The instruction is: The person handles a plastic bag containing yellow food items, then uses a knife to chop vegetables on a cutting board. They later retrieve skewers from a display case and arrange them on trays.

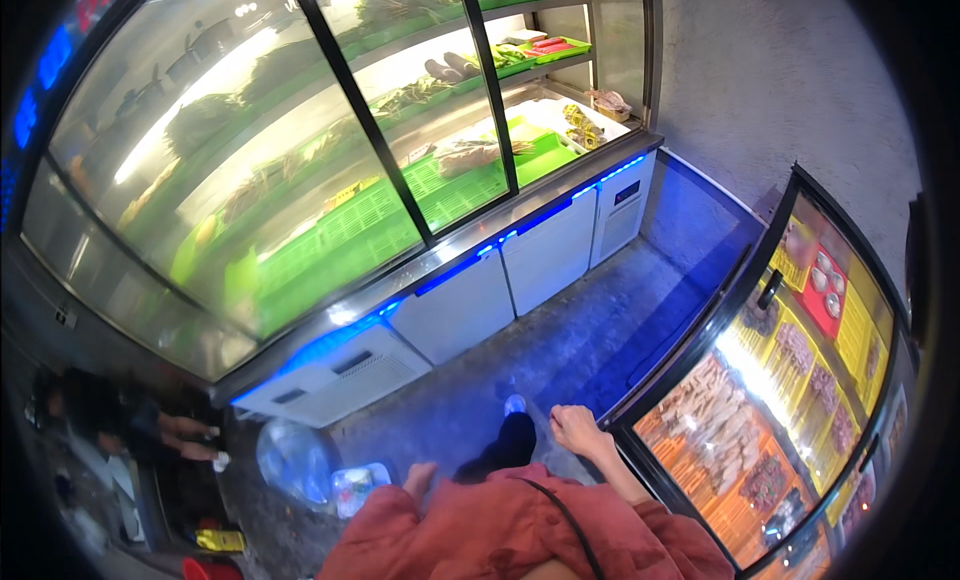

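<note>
My left hand (pixel 420 478) hangs low beside my body, half hidden by the red sleeve; whether its fingers are apart is unclear. My right hand (pixel 576 428) is held forward with its fingers curled in, and nothing shows in it. Close to its right stands a display fridge (pixel 634 404) with skewers and orange and yellow baskets behind glass. Before me is a long glass-fronted refrigerated cabinet (pixel 615 146). On its shelves lie leafy vegetables (pixel 405 2), eggplants (pixel 454 67) and green trays (pixel 555 158). Both hands are apart from the cabinet.
Left of me on the floor sit a clear plastic bag (pixel 294 460) and a white plastic tub (pixel 360 488). Another person (pixel 112 415) is at the far left. A yellow packet (pixel 220 539) and a red container (pixel 206 569) lie at lower left. A plaster wall (pixel 757 77) rises at right.
</note>
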